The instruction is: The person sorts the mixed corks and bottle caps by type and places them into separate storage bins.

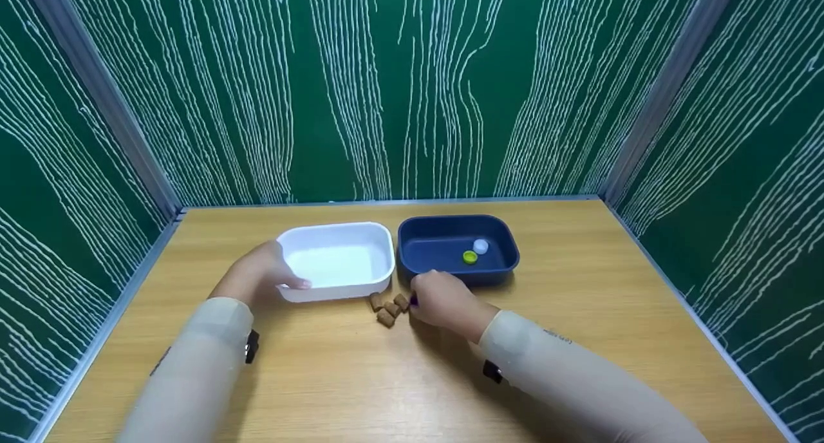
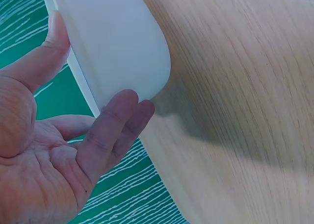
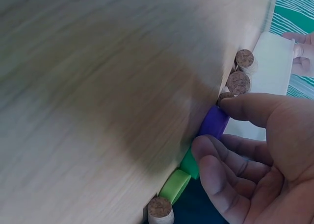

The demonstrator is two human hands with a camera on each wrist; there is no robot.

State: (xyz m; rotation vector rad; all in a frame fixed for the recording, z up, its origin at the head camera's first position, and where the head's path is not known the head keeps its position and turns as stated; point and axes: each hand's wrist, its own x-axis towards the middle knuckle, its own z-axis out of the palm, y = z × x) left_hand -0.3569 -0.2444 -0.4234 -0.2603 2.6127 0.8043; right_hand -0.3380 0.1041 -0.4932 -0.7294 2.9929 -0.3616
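Right wrist: right grip pinches purple cap.

Beige long slvs, dk lettering, sm blk gadget on ea.; hands bare.

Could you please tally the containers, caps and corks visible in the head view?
White container: 1
Dark blue container: 1
White cap: 1
Yellow-green cap: 1
Purple cap, in the right hand: 1
Corks: 4
Total: 9
Any pieces hidden there behind the right hand are not counted.
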